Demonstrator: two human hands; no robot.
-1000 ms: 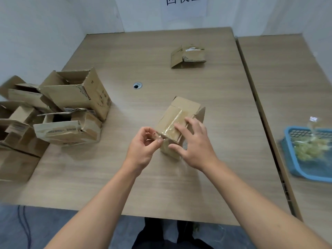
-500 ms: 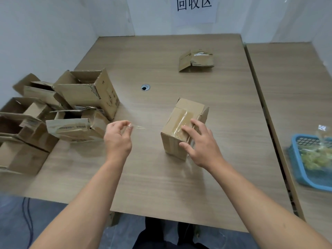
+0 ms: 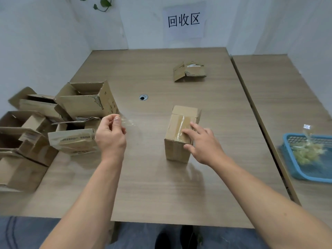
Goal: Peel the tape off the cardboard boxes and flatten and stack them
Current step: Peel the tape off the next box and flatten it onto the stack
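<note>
A small brown cardboard box (image 3: 177,135) stands in the middle of the wooden table (image 3: 161,186), with clear tape running along its top. My right hand (image 3: 203,142) rests on the box's top and right side, fingers spread and straight. To the left of the box, my left hand (image 3: 110,135) pinches a peeled strip of clear tape (image 3: 128,122) between thumb and fingers, held above the table. A flattened box (image 3: 189,72) lies at the far side of the table.
Several opened cardboard boxes (image 3: 84,103) are piled at the table's left edge. A blue basket (image 3: 294,168) holding crumpled tape sits on the adjoining table to the right. A cable hole (image 3: 143,97) is in the tabletop. A paper sign (image 3: 184,20) hangs on the wall.
My left hand has pulled a strip of tape off the box's near end and carried it away to the left. My right hand has stayed on the box.
</note>
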